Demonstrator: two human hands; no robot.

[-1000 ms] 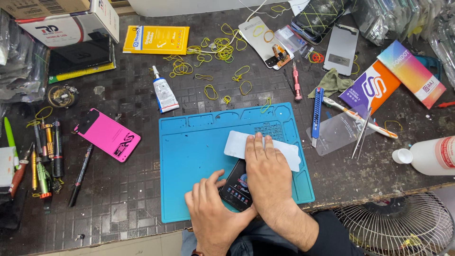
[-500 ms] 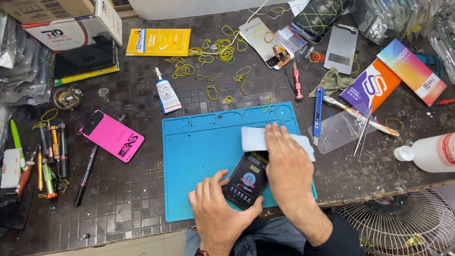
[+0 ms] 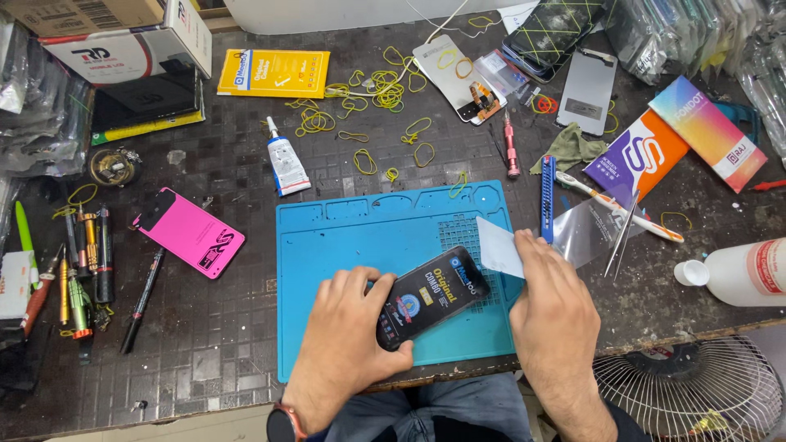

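Blue silicone work mat [image 3: 360, 245] at the front edge of the dark tabletop [image 3: 229, 327], and on it a black smartphone [image 3: 431, 296], lying face up on a slant toward the mat's right half.

Changed within the last second:
- Right hand [image 3: 550, 307] off the phone now; a second ago lay across it and hid most of the screen. Sits further right, at the mat's right edge, fingers close together and laid flat, tips pressing on the near edge of a white sheet [image 3: 499, 245].
- White sheet carried along to the right; earlier over the middle of the mat, now half over its right border, just beside a blue utility knife [image 3: 547, 199] and a loose clear film [image 3: 589, 229].
- Phone swung round to a steeper slant, whole face with its colourful label uncovered.
- Left hand [image 3: 344, 331] in much the same spot, fingers curled over the phone's lower left end, steadying it against the mat.

Meaning for the work in hand, as a judgement: sheet and phone parted, screen free to be looked over or worked on.

Hidden or unclear:
- Lower left corner of the phone under the left fingers; left thumb's hold not visible.
- What the white sheet is, paper, card or backing, cannot tell.
- Part of the sheet beneath the right fingertips covered.
- Both forearms cut off by the bottom edge.
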